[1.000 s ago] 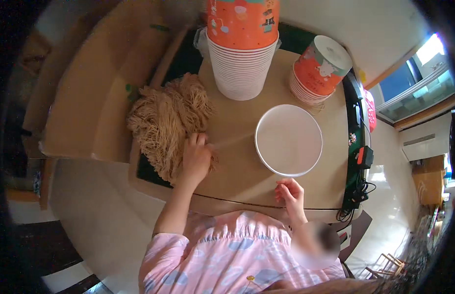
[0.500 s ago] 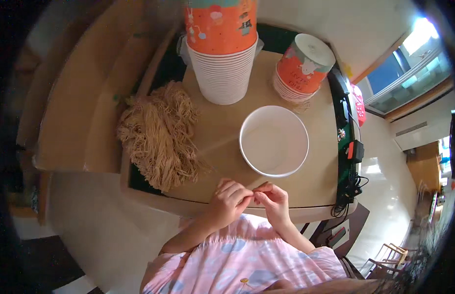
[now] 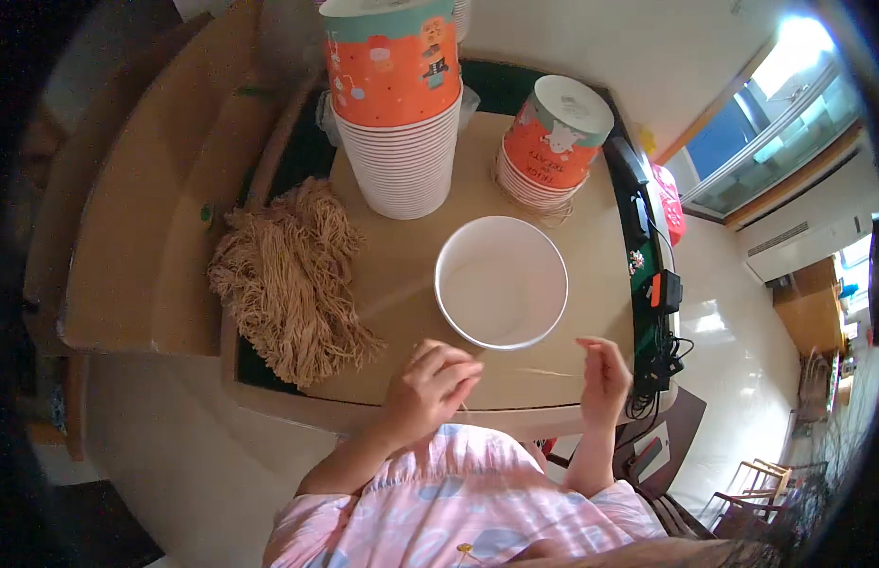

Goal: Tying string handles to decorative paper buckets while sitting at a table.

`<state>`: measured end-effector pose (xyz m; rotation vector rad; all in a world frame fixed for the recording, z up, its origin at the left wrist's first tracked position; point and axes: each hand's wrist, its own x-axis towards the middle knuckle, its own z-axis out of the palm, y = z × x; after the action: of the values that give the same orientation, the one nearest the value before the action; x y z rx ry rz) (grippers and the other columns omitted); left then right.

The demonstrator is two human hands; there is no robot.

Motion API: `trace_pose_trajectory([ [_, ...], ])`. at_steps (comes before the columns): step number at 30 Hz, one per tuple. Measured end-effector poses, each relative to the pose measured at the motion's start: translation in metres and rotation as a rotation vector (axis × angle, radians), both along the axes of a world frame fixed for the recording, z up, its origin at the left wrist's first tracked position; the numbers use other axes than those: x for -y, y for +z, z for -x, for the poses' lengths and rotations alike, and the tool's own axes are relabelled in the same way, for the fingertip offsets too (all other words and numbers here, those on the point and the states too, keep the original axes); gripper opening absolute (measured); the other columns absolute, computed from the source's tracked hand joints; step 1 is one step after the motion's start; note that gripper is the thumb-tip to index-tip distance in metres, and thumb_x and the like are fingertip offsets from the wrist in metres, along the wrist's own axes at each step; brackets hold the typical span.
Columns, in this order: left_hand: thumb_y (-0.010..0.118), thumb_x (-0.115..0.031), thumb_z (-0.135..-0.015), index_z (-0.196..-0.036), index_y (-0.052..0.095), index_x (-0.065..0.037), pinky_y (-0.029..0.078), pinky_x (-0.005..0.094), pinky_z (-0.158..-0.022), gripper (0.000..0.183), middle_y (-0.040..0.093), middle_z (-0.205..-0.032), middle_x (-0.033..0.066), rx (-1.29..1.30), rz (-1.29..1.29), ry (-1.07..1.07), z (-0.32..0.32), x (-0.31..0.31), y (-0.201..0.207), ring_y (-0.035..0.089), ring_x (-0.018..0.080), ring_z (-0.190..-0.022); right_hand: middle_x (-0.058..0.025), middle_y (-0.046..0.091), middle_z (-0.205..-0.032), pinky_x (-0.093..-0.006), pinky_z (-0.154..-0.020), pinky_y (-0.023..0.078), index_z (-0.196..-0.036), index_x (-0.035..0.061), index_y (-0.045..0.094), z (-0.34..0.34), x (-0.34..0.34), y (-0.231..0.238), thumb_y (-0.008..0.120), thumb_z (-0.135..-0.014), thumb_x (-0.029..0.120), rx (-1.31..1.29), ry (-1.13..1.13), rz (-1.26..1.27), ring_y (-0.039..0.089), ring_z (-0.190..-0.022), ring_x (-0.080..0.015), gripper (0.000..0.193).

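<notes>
My left hand [image 3: 432, 386] is closed in a pinch at the table's near edge, a short bit of thin tan string [image 3: 465, 408] showing just below its fingers. To its right, my right hand [image 3: 605, 381] is raised with its fingers pinched together; anything between them is too small to make out. A pale thin strand [image 3: 546, 372] shows between the two hands, and whether it is held or lies on the table I cannot tell. Just beyond them stands a white paper bucket [image 3: 501, 284], mouth up. At the left lies a heap of tan string [image 3: 293, 284].
A tall stack of nested orange paper buckets [image 3: 397, 123] stands upside down at the back. A shorter upside-down stack [image 3: 553, 142] is at the back right. Black cables and a plug adapter [image 3: 665, 291] run along the table's right edge. Curved cardboard [image 3: 155, 218] rises at the left.
My hands, fingertips together before, have come apart; the right one moved right and slightly up. The pale strand now shows between them. The whole view has shifted slightly.
</notes>
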<state>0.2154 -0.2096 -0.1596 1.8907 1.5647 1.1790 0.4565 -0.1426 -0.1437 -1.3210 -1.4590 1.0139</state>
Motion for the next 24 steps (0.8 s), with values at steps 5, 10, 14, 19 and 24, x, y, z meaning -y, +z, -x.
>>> trace_pose_trajectory([
  [5,0.063,-0.013,-0.081,-0.109,0.062,-0.005,0.044,0.0414,-0.091,0.029,0.062,-0.102,0.0103,-0.405,-0.291,-0.099,-0.028,-0.049,0.039,0.059,0.0264,-0.096,-0.0052,0.062,-0.076,-0.0234,-0.061,0.043,-0.091,0.0006,0.064,0.026,-0.004,-0.002,0.052,-0.093,0.007,0.201,0.301,-0.033,0.054,-0.068,-0.0089,0.014],
  [10,0.058,-0.007,-0.082,-0.106,0.062,-0.003,0.047,0.0401,-0.081,0.025,0.066,-0.089,0.0133,-0.277,-0.063,-0.164,-0.003,-0.063,0.045,0.063,0.0282,-0.085,-0.004,0.053,-0.072,-0.0245,-0.06,0.042,-0.088,-0.0018,0.059,0.041,-0.013,0.011,0.05,-0.094,0.009,0.125,0.388,0.202,0.051,-0.064,-0.0141,0.015],
  [14,0.057,0.0,-0.08,-0.105,0.061,-0.006,0.047,0.0412,-0.077,0.026,0.064,-0.091,0.013,-0.004,0.027,-0.133,0.022,-0.059,0.06,0.061,0.0336,-0.084,-0.0079,0.051,-0.085,-0.0274,-0.065,0.041,-0.088,-0.0035,0.055,0.059,-0.023,0.001,0.049,-0.094,0.006,-0.17,0.56,0.086,0.049,-0.072,-0.0154,0.013],
  [19,0.058,0.001,-0.08,-0.103,0.062,-0.003,0.049,0.041,-0.074,0.024,0.065,-0.091,0.0145,0.004,0.119,-0.096,0.032,-0.049,0.066,0.063,0.0329,-0.083,-0.0099,0.051,-0.083,-0.0286,-0.068,0.041,-0.083,-0.0035,0.053,0.074,-0.023,0.013,0.05,-0.093,0.007,-0.061,0.632,0.091,0.051,-0.076,-0.0173,0.015],
  [24,0.059,-0.001,-0.082,-0.101,0.063,-0.002,0.051,0.0378,-0.071,0.02,0.066,-0.091,0.0157,0.129,0.172,-0.05,0.029,-0.047,0.065,0.065,0.0324,-0.082,-0.0109,0.053,-0.085,-0.0286,-0.069,0.042,-0.084,-0.0042,0.055,0.075,-0.021,0.008,0.05,-0.093,0.007,-0.075,0.571,0.042,0.052,-0.078,-0.0178,0.015],
])
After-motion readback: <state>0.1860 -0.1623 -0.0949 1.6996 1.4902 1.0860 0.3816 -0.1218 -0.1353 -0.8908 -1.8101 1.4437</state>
